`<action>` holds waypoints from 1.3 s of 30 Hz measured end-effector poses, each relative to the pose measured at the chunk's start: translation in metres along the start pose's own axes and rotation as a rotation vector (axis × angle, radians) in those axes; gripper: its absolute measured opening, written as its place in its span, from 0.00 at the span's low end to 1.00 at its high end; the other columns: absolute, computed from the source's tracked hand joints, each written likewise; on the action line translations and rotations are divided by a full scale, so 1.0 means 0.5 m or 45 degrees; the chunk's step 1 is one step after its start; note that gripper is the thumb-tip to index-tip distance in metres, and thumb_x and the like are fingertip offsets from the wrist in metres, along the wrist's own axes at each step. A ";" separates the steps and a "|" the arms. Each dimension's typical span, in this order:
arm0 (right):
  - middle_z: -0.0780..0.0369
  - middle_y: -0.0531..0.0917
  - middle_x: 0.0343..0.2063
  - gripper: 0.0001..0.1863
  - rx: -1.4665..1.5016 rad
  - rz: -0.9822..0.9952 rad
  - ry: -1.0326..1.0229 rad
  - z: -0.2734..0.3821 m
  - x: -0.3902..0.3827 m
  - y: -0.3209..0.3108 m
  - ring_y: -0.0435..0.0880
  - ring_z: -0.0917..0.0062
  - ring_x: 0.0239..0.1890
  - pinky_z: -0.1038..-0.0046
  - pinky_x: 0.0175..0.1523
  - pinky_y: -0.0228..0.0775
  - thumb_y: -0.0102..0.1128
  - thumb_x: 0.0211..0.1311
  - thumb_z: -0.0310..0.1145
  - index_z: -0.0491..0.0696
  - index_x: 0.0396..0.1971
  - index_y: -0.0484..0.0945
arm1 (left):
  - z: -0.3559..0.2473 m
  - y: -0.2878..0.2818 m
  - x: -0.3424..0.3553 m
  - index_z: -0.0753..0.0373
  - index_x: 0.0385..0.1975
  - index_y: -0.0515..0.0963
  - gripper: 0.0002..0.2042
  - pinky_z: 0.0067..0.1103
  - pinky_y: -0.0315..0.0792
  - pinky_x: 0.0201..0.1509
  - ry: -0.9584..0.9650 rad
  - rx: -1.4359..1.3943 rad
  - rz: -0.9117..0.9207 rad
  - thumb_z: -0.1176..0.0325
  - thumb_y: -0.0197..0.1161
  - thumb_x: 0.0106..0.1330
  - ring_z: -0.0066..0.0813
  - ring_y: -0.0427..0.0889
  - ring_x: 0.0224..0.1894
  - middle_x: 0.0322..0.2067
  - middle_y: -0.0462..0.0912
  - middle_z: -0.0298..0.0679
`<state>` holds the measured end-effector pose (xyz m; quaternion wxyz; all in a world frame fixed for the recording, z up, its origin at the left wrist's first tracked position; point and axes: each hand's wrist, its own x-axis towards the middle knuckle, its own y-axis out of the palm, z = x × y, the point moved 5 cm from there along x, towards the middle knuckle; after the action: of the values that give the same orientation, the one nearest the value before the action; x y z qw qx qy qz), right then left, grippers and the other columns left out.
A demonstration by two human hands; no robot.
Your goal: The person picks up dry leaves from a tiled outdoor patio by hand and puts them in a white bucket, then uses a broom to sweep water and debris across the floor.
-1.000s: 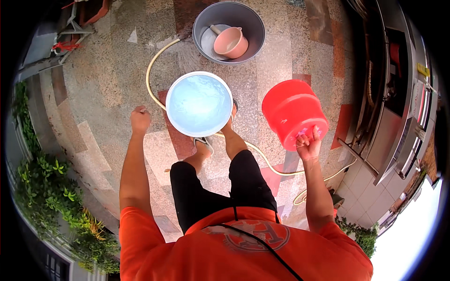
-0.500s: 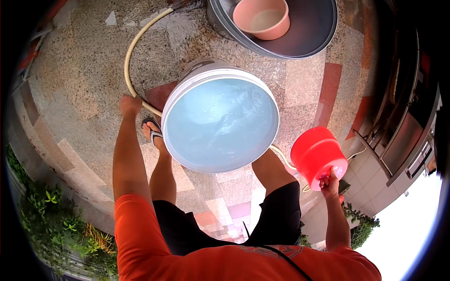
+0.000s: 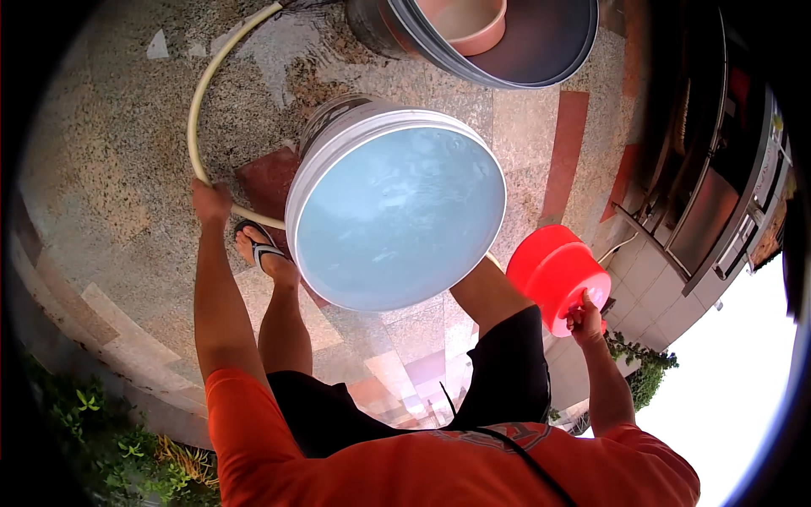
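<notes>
My left hand (image 3: 211, 199) is closed on the pale yellow hose (image 3: 211, 84), left of a large white bucket (image 3: 321, 135) brimming with bluish water (image 3: 397, 211). My right hand (image 3: 585, 321) grips a red bucket (image 3: 545, 262) by its base, held tilted at my right side. My left foot (image 3: 258, 249), in a flip-flop, stands by the white bucket. Beyond that bucket, at the top edge, a dark grey tub (image 3: 549, 68) holds a pink basin (image 3: 481, 34).
The ground is patchwork stone tile (image 3: 110, 186). Leafy plants (image 3: 118, 448) grow along a low edge at the lower left. A metal counter-like structure (image 3: 701, 228) with pipes runs along the right, above pale wall tiles (image 3: 642, 296).
My left hand has moved forward and taken hold of the hose. The red bucket has lowered. The view has tilted closer over the water bucket, making it look larger.
</notes>
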<state>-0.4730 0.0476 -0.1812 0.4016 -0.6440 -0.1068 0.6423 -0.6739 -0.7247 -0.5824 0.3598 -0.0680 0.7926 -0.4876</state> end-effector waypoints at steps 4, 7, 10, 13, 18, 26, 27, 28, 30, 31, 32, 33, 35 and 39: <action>0.66 0.61 0.07 0.29 -0.016 0.154 -0.013 0.017 -0.032 -0.035 0.66 0.71 0.11 0.71 0.17 0.55 0.54 0.66 0.62 0.54 0.15 0.69 | -0.020 -0.155 -0.161 0.75 0.43 0.65 0.16 0.43 0.75 0.38 0.017 -0.146 -0.010 0.72 0.59 0.61 0.64 0.81 0.35 0.29 0.80 0.63; 0.65 0.62 0.07 0.30 -0.042 0.258 -0.049 0.079 -0.045 -0.037 0.67 0.71 0.12 0.71 0.18 0.56 0.54 0.66 0.62 0.53 0.14 0.69 | -0.083 -0.264 -0.312 0.75 0.41 0.64 0.13 0.42 0.73 0.35 0.149 -0.289 -0.029 0.74 0.57 0.62 0.62 0.80 0.32 0.26 0.78 0.62; 0.65 0.63 0.07 0.30 -0.052 0.291 -0.097 0.119 -0.118 -0.059 0.68 0.71 0.13 0.71 0.19 0.57 0.54 0.66 0.61 0.53 0.13 0.68 | -0.159 -0.371 -0.447 0.75 0.41 0.62 0.12 0.42 0.72 0.35 0.111 -0.410 0.042 0.76 0.56 0.63 0.62 0.80 0.31 0.27 0.77 0.62; 0.65 0.65 0.09 0.29 -0.034 0.377 -0.249 0.142 -0.209 -0.102 0.68 0.72 0.13 0.72 0.20 0.57 0.54 0.67 0.60 0.52 0.15 0.69 | -0.254 -0.479 -0.564 0.75 0.40 0.62 0.12 0.43 0.72 0.35 0.147 -0.502 0.031 0.76 0.57 0.64 0.63 0.79 0.32 0.28 0.76 0.62; 0.65 0.65 0.08 0.25 0.117 0.340 -0.286 0.057 -0.313 -0.218 0.69 0.73 0.11 0.73 0.18 0.59 0.57 0.66 0.57 0.51 0.20 0.72 | -0.405 -0.610 -0.718 0.75 0.36 0.62 0.13 0.46 0.71 0.34 0.384 -0.439 0.028 0.75 0.59 0.64 0.65 0.79 0.31 0.26 0.76 0.64; 0.66 0.66 0.07 0.28 0.518 0.193 -0.263 -0.242 -0.422 -0.386 0.70 0.74 0.10 0.76 0.16 0.58 0.54 0.67 0.60 0.53 0.15 0.70 | -0.545 -0.730 -0.850 0.74 0.38 0.65 0.13 0.43 0.71 0.31 0.779 -0.605 0.082 0.70 0.60 0.66 0.62 0.79 0.29 0.24 0.77 0.59; 0.66 0.67 0.07 0.28 0.557 0.168 -0.215 -0.280 -0.425 -0.408 0.70 0.75 0.10 0.76 0.16 0.58 0.53 0.67 0.60 0.53 0.16 0.71 | -0.562 -0.729 -0.841 0.74 0.38 0.65 0.13 0.43 0.72 0.32 0.762 -0.581 0.122 0.70 0.60 0.66 0.62 0.80 0.30 0.24 0.78 0.59; 0.66 0.68 0.08 0.28 0.600 0.147 -0.182 -0.302 -0.426 -0.427 0.70 0.75 0.10 0.77 0.15 0.58 0.53 0.67 0.61 0.53 0.16 0.71 | -0.604 -0.737 -0.836 0.75 0.39 0.65 0.14 0.44 0.72 0.33 0.751 -0.569 0.151 0.71 0.60 0.66 0.62 0.80 0.30 0.25 0.78 0.60; 0.66 0.69 0.08 0.28 0.665 0.124 -0.146 -0.357 -0.435 -0.459 0.71 0.75 0.10 0.77 0.15 0.59 0.53 0.67 0.60 0.53 0.17 0.71 | -0.683 -0.770 -0.848 0.75 0.38 0.66 0.13 0.44 0.73 0.37 0.886 -0.439 0.041 0.71 0.60 0.65 0.63 0.81 0.33 0.27 0.79 0.61; 0.66 0.70 0.09 0.27 0.700 0.111 -0.099 -0.389 -0.439 -0.471 0.71 0.75 0.10 0.78 0.14 0.59 0.52 0.68 0.60 0.52 0.18 0.72 | -0.715 -0.771 -0.841 0.75 0.38 0.67 0.13 0.45 0.74 0.40 0.811 -0.395 0.117 0.71 0.61 0.65 0.63 0.81 0.35 0.29 0.80 0.62; 0.66 0.70 0.09 0.27 0.721 0.109 -0.102 -0.421 -0.441 -0.485 0.71 0.75 0.10 0.78 0.14 0.59 0.52 0.68 0.60 0.52 0.18 0.72 | -0.746 -0.767 -0.833 0.75 0.37 0.69 0.13 0.45 0.74 0.42 0.734 -0.350 0.192 0.70 0.61 0.64 0.64 0.81 0.37 0.30 0.80 0.62; 0.66 0.70 0.09 0.27 0.726 0.045 -0.067 -0.452 -0.439 -0.496 0.72 0.75 0.10 0.77 0.14 0.60 0.53 0.68 0.59 0.52 0.19 0.72 | -0.778 -0.765 -0.820 0.75 0.37 0.69 0.13 0.45 0.74 0.42 0.755 -0.352 0.184 0.70 0.61 0.64 0.64 0.81 0.37 0.30 0.80 0.62; 0.66 0.71 0.10 0.26 0.754 -0.002 -0.022 -0.489 -0.426 -0.515 0.72 0.75 0.09 0.77 0.14 0.61 0.53 0.68 0.58 0.51 0.21 0.73 | -0.841 -0.750 -0.775 0.77 0.36 0.70 0.13 0.45 0.74 0.43 0.797 -0.294 0.096 0.71 0.62 0.62 0.64 0.81 0.40 0.32 0.80 0.67; 0.65 0.71 0.10 0.26 0.783 0.037 -0.005 -0.549 -0.401 -0.517 0.71 0.75 0.09 0.77 0.14 0.61 0.53 0.68 0.57 0.52 0.20 0.72 | -0.937 -0.677 -0.609 0.78 0.32 0.76 0.14 0.41 0.76 0.45 0.745 -0.372 0.084 0.69 0.64 0.61 0.62 0.83 0.37 0.33 0.82 0.63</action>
<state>-0.1551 -0.0186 0.0961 0.5684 -0.4925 0.1009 0.6514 -0.8316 -0.4204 -0.0262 0.1188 0.0500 0.9256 -0.3558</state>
